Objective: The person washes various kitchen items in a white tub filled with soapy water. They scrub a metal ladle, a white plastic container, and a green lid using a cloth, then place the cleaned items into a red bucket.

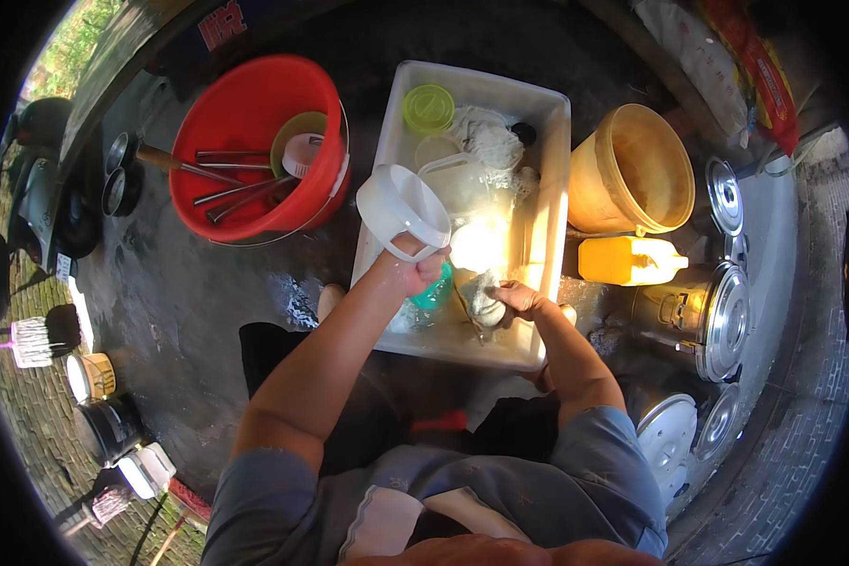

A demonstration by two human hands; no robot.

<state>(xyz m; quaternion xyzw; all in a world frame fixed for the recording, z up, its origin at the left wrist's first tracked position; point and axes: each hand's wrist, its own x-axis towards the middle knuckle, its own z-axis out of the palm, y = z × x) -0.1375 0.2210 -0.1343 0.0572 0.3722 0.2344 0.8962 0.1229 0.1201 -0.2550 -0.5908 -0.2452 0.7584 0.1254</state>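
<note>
A large white plastic tub (389,127) of water stands in front of me. My left hand (426,269) grips a translucent white plastic jug (396,194) by its handle, above the tub's left side. Low in the tub, my right hand (518,297) holds a wet grey-white cloth (484,298). A green plastic item (433,289) lies partly hidden behind my left hand. Farther back in the tub are a yellow-green round lid (429,108), a bunched pale cloth (488,138) and a clear plastic vessel with a handle (456,184). Bright glare hides part of the water.
A red bucket (216,106) to the left holds metal-handled tools and small containers. Right of the tub stand a yellowish bucket (587,184), a yellow jerrycan (626,260) and a lidded steel pot (672,318). Metal lids (668,431) lean at the lower right.
</note>
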